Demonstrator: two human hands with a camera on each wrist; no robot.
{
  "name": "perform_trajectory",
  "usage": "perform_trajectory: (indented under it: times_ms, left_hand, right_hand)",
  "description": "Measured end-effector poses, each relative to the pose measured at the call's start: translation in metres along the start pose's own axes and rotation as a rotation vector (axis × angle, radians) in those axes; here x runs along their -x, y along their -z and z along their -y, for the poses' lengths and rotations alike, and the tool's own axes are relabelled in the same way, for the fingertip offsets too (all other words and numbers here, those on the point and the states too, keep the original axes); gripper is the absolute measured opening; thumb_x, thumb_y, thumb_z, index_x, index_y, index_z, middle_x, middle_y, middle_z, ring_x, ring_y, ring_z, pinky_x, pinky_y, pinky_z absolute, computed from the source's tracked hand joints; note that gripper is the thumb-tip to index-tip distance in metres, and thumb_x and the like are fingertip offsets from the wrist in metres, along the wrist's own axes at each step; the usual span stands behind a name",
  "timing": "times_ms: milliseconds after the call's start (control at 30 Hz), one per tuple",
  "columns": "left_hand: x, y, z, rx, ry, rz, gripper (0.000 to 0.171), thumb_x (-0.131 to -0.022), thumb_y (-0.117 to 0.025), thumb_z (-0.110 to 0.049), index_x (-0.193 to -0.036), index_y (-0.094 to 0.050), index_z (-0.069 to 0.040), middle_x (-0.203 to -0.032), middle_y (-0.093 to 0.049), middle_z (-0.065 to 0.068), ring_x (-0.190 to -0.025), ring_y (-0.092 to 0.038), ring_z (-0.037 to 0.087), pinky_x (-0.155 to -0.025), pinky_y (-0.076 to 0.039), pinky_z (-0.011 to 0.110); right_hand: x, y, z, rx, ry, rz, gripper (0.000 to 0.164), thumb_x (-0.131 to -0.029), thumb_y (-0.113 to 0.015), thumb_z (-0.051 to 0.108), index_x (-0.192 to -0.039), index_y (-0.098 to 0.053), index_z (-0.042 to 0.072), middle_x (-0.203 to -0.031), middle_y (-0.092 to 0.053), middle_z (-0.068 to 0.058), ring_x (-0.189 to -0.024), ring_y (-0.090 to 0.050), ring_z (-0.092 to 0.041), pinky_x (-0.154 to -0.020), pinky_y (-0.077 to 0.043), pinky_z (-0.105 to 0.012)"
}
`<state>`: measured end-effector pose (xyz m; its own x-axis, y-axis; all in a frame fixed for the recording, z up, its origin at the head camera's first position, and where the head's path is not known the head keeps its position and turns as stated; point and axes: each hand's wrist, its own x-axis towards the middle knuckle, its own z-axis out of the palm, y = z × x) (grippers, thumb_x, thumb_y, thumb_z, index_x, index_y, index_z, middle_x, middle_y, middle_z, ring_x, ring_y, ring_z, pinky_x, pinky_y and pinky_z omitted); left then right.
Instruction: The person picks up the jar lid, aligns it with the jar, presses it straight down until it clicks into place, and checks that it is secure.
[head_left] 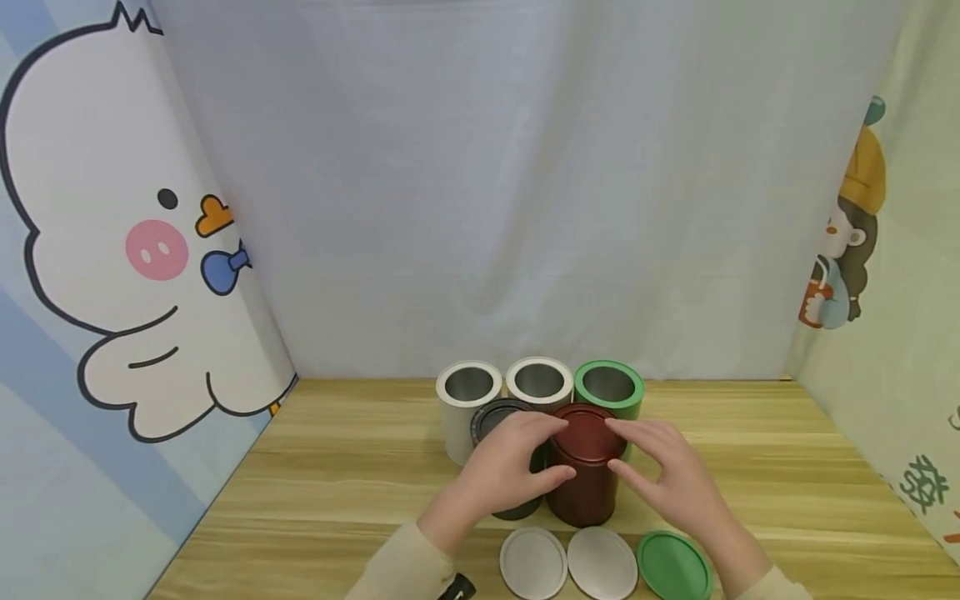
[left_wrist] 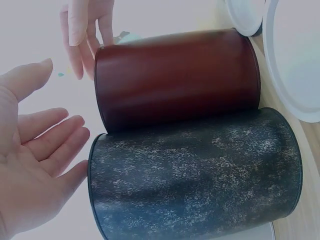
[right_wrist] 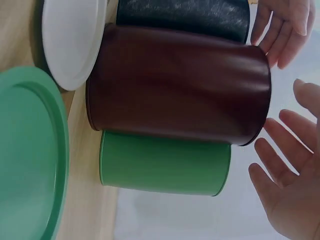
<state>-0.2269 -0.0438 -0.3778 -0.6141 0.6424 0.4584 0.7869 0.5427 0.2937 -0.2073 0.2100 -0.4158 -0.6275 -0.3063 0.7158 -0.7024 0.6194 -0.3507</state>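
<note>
A dark red canister (head_left: 581, 493) with a matching lid on top stands upright in the front row. Both hands hover around its top, fingers spread and nothing held. My left hand (head_left: 510, 462) is on the left side, partly over the black canister (left_wrist: 195, 175), whose top also looks covered. On the right, my right hand (head_left: 675, 475) faces it, thumb and fingertips close to the red lid's edge; contact cannot be told. Behind stand two white canisters, one at left (head_left: 457, 425) and one in the middle (head_left: 511, 382), and a green canister (right_wrist: 165, 162), all with open tops.
Along the front of the wooden table (head_left: 345, 467) lie a white lid (head_left: 533, 563), a second white lid (head_left: 602, 562) and a green lid (head_left: 674, 567). A pale curtain (head_left: 480, 183) hangs behind the canisters, with printed cartoon panels at both sides.
</note>
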Motion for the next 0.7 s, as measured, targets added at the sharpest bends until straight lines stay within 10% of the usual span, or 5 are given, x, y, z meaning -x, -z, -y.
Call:
perform_trajectory:
  times_ms: [300,700]
  left_hand:
    - [0.026,0.006,0.0,0.067,-0.045,-0.099,0.055,-0.086,-0.078,-0.028,-0.13,-0.061,0.001,-0.124,-0.066,0.009,-0.119,-0.058,0.026,-0.103,-0.044,0.038]
    - [0.066,0.004,0.006,0.025,-0.102,-0.249,0.065,-0.076,-0.085,-0.026,-0.13,-0.061,0.001,-0.125,-0.064,0.008,-0.114,-0.058,0.025,-0.097,-0.048,0.04]
  right_hand:
    - [0.008,-0.001,0.009,-0.049,0.116,0.003,0.061,-0.071,-0.086,0.007,-0.128,-0.067,0.009,-0.12,-0.068,-0.001,-0.106,-0.058,-0.02,-0.096,-0.038,-0.017]
    - [0.018,-0.01,0.028,-0.101,0.172,0.019,0.05,-0.095,-0.065,0.044,-0.13,-0.066,0.009,-0.121,-0.065,-0.001,-0.108,-0.055,-0.017,-0.099,-0.036,-0.016]
